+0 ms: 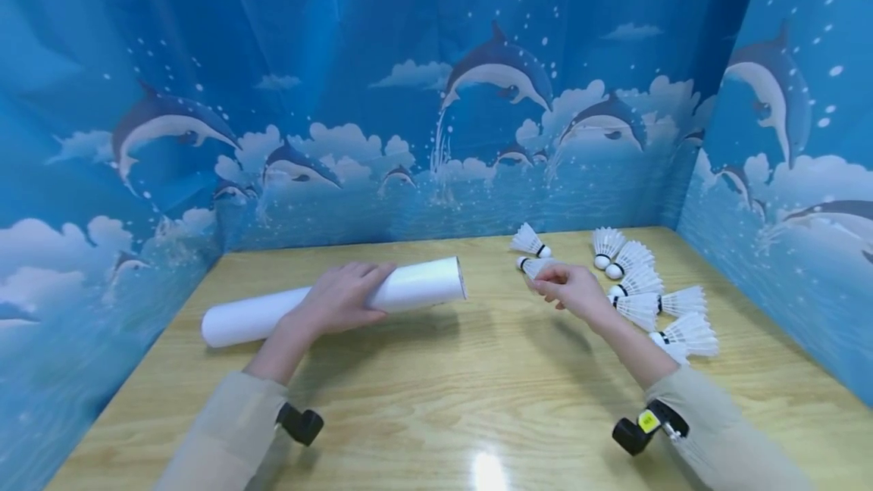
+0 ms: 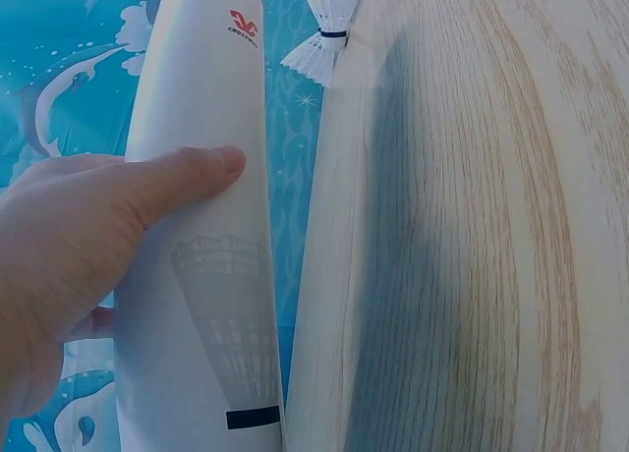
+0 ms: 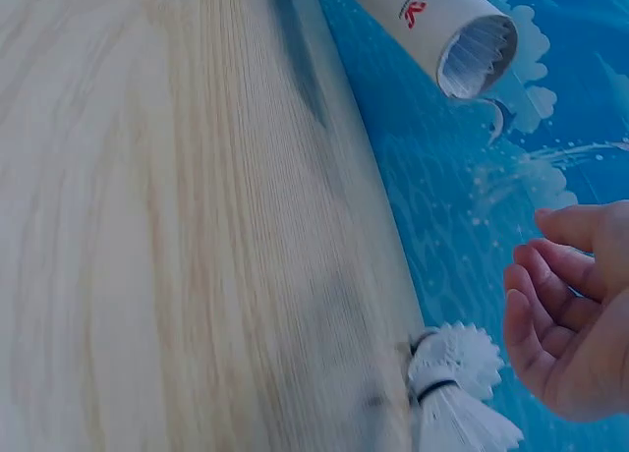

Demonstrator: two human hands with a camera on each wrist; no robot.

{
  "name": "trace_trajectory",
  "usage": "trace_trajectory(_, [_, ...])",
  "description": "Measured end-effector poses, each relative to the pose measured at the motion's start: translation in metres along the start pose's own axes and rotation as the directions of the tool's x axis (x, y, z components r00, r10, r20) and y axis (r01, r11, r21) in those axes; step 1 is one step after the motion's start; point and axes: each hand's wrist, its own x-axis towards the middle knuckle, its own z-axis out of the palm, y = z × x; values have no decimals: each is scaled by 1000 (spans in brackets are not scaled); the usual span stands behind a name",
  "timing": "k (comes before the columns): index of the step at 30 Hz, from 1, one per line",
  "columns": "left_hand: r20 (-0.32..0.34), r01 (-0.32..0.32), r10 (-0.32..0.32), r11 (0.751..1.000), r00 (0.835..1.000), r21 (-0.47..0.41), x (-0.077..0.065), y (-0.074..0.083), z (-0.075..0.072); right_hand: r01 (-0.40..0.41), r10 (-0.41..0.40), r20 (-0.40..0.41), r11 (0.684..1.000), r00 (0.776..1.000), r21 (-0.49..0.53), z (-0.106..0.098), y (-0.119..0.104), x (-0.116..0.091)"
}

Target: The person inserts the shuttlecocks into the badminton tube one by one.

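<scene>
My left hand (image 1: 344,298) grips a white shuttlecock tube (image 1: 423,284) and holds it above the table, tilted up toward the right. In the left wrist view the thumb lies across the tube (image 2: 201,88), which bears a red logo and a printed shuttlecock. The right wrist view shows white feathers inside the tube's open end (image 3: 477,57). My right hand (image 1: 573,290) has loosely bent fingers with nothing between them. It hovers just in front of a white shuttlecock (image 1: 532,267), partly hiding it. Another shuttlecock (image 1: 528,239) lies right behind that one.
Several more shuttlecocks (image 1: 637,279) lie clustered on the right side of the wooden table (image 1: 477,392). A blue dolphin-print curtain (image 1: 382,97) stands along the back and the sides.
</scene>
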Motion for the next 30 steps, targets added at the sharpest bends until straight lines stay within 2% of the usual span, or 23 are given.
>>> trace_trajectory(15, [-16,-13,13,1000,1000,13,-2,1,0,-37,37,-9,994,999,-98,-63,23,-43])
trace_trajectory(23, [-11,-13,14,1000,1000,10,-2,1,0,-57,52,-32,980,998,-191,-93,42,-66])
trace_trajectory(30, [-18,-27,27,999,999,23,-3,-1,2,-89,91,-4,964,996,-252,-114,55,-83])
